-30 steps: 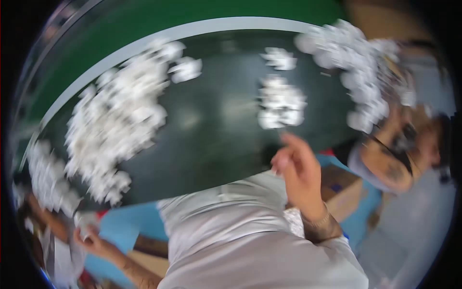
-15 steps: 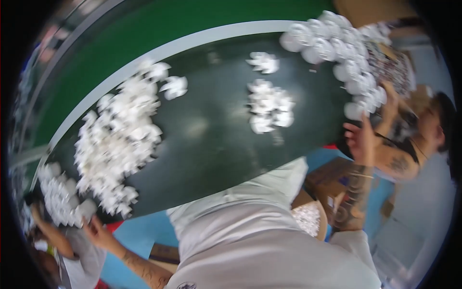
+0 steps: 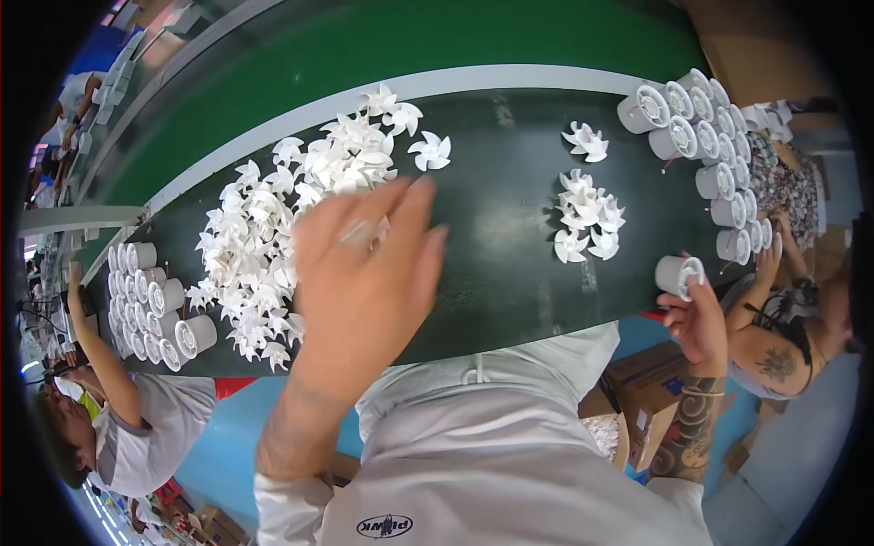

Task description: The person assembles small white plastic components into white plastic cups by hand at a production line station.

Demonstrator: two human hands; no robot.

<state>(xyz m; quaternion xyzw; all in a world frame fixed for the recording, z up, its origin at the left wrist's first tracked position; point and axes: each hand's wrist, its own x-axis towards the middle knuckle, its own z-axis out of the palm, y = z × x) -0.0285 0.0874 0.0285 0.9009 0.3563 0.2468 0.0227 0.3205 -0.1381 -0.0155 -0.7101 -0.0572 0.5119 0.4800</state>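
Down at the right near edge of the dark table, my right hand point(image 3: 699, 329) grips a white round fan housing point(image 3: 672, 273), its open ringed face turned right. My left hand point(image 3: 364, 282) hovers over the right side of a heap of white fan blades point(image 3: 259, 218), palm down. Motion smears its fingers, and I cannot make out whether anything is in them. A small group of fan blades point(image 3: 583, 209) lies between my hands, with a single fan blade point(image 3: 585, 142) beyond it. Another blade point(image 3: 431, 151) rests beside the heap.
Rows of white fan housings stand at the right end point(image 3: 715, 136) and the left end point(image 3: 150, 305) of the table point(image 3: 492, 273). One person point(image 3: 774, 337) sits at the right, another point(image 3: 150, 419) at the left. Cardboard boxes point(image 3: 646, 400) are below the right side.
My left hand has moved from beside the left housings to over the blade heap. My right hand now holds a housing, nearer than the right rows. The whole view has shifted.
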